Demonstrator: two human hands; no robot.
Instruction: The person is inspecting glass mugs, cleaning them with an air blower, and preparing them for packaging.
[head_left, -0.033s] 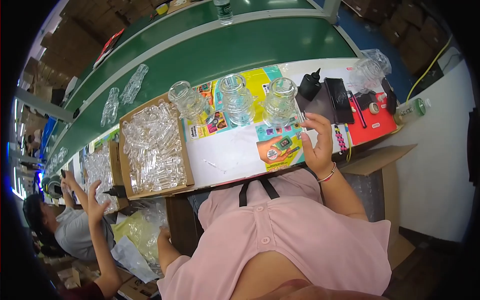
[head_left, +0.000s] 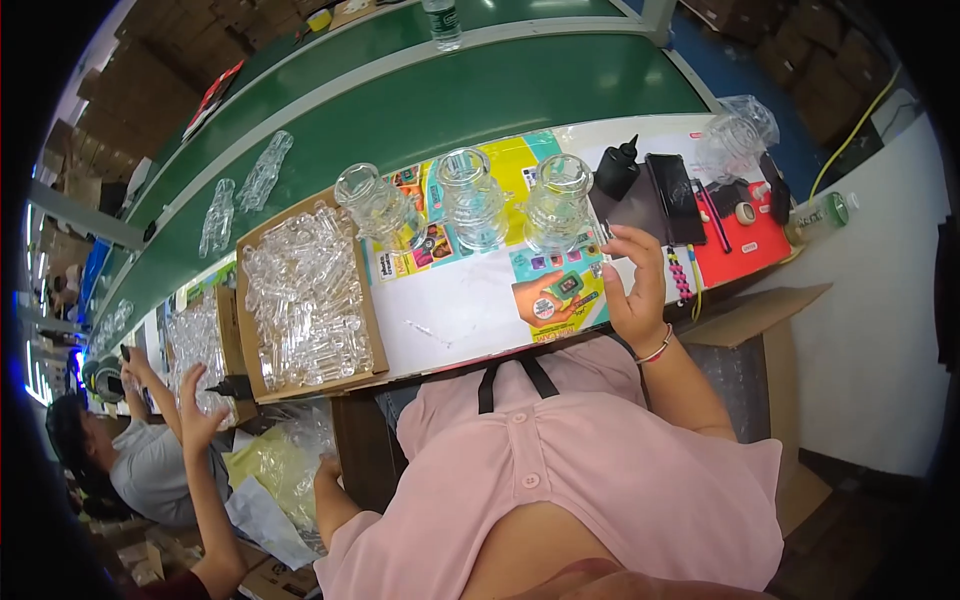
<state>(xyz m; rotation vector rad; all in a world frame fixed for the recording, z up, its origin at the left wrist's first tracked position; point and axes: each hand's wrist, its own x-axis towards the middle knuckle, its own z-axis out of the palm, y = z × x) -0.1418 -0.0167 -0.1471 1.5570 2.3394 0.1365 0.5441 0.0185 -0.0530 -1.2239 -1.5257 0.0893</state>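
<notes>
My right hand (head_left: pixel 638 290) is raised over the table's near edge, beside the right-hand glass jar. Its thumb and fingertips close around a small clear piece (head_left: pixel 604 236), hard to see against the printed sheet. Down at the left, beside the table, my left hand (head_left: pixel 328 466) is next to a crumpled clear plastic bag (head_left: pixel 312 428); its fingers are hidden. Three clear jar-like vessels stand in a row: a left jar (head_left: pixel 378 205), a middle jar (head_left: pixel 472 200) and a right jar (head_left: pixel 558 205). Left of them, a cardboard box (head_left: pixel 376 335) holds many small clear pieces (head_left: pixel 305 290).
A black nozzle bottle (head_left: pixel 618 170), a phone (head_left: pixel 676 198) and a purple pen (head_left: pixel 712 215) lie right. A plastic bottle (head_left: pixel 825 215) leans at the end. Co-workers' hands, one near (head_left: pixel 200 415) and one farther (head_left: pixel 140 365), work by a second box (head_left: pixel 232 335).
The whole picture shifts very slightly. The nearer co-worker's fingers, by the second box, have moved a little. My own hands stay where they were.
</notes>
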